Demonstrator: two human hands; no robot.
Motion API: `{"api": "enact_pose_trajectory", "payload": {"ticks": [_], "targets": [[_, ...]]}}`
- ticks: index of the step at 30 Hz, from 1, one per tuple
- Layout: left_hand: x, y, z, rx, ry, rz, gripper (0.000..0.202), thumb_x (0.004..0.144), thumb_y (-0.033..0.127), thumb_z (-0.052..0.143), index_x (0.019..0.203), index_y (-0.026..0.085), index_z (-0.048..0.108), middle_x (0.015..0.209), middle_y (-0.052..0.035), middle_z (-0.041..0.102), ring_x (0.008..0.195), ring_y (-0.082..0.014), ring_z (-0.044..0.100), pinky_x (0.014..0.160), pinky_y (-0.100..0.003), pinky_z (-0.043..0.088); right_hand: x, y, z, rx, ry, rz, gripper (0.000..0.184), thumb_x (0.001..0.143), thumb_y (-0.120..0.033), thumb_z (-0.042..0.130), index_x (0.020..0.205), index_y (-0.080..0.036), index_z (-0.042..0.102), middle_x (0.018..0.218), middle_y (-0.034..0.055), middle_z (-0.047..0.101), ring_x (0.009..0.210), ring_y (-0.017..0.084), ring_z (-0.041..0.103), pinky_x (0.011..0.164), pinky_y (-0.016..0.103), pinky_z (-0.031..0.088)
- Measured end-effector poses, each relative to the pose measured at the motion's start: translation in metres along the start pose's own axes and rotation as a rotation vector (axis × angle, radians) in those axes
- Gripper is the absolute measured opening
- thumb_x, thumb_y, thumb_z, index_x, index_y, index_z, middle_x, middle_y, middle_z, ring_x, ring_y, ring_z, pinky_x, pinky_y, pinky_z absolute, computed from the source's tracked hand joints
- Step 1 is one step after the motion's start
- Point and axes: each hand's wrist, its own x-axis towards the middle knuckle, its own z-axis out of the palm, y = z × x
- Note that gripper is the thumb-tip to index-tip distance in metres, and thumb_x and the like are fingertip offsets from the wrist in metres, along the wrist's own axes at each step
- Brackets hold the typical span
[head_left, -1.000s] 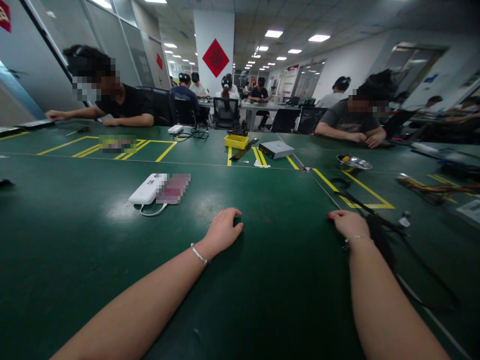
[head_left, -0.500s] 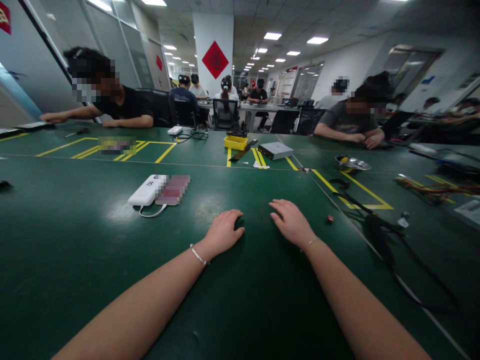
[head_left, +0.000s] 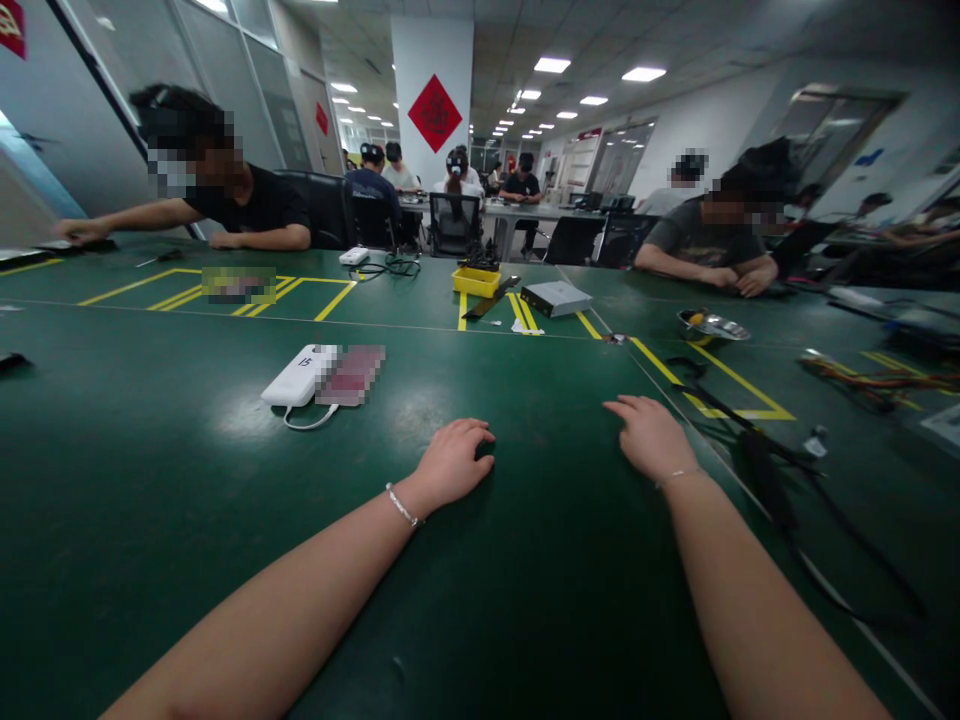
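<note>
My left hand (head_left: pixel 456 460) rests on the green table (head_left: pixel 360 620), palm down, with its fingers slightly bent and the thumb apart. Nothing shows in it. To the right, my right hand (head_left: pixel 651 438) is low over the table, its index finger stretched to the left and the other fingers partly hidden. No held thing is visible there. The spot where a small red object lay is covered by this hand. Beyond my left hand lie a white power bank (head_left: pixel 300 375) marked 15 and a blurred-out reddish flat thing (head_left: pixel 352 375), with a short white cable (head_left: pixel 309 424).
Black cables (head_left: pixel 772 480) run along the right side, near a metal bowl (head_left: pixel 712 326). Farther back stand a yellow tray (head_left: pixel 476 284) and a grey box (head_left: pixel 556 299). Two people sit across the table; others sit behind. Yellow tape marks the tabletop.
My right hand has moved to the right, away from the left one, and now hides the small red object. My left hand stays nearly in place. The view has shifted slightly.
</note>
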Motion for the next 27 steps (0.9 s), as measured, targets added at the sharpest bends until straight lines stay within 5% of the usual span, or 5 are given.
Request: {"api": "enact_pose_trajectory", "payload": {"ticks": [6,13,27], "targets": [[-0.001,0.001,-0.001,-0.014,-0.004,0.000,0.027,0.075,0.026,0.054,0.101,0.020,0.060,0.119,-0.0067,0.054,0.114,-0.0224,0.046,0.100,-0.039,0.031,-0.006,0.054,0.010,0.037,-0.129,0.292,0.051,0.063,-0.006,0.046,0.109,-0.022,0.061,0.119,0.0088,0.054,0.102,0.026,0.053,0.084,0.038,0.043],[-0.002,0.000,0.000,0.016,-0.001,0.010,0.027,0.075,0.025,0.054,0.100,0.020,0.059,0.119,-0.0068,0.054,0.113,-0.0224,0.046,0.099,-0.039,0.032,-0.004,0.046,0.006,0.082,-0.160,0.432,0.037,0.071,-0.017,0.043,0.101,-0.023,0.065,0.105,0.0084,0.063,0.089,0.025,0.059,0.071,0.034,0.046],[0.000,0.001,-0.001,-0.026,-0.010,-0.008,0.026,0.074,0.024,0.055,0.099,0.021,0.059,0.119,-0.0063,0.055,0.113,-0.0225,0.046,0.099,-0.040,0.032,-0.005,0.046,0.005,0.193,0.044,0.600,0.031,0.073,-0.027,0.045,0.096,-0.016,0.064,0.090,0.0119,0.064,0.077,0.023,0.059,0.066,0.033,0.045]]}}
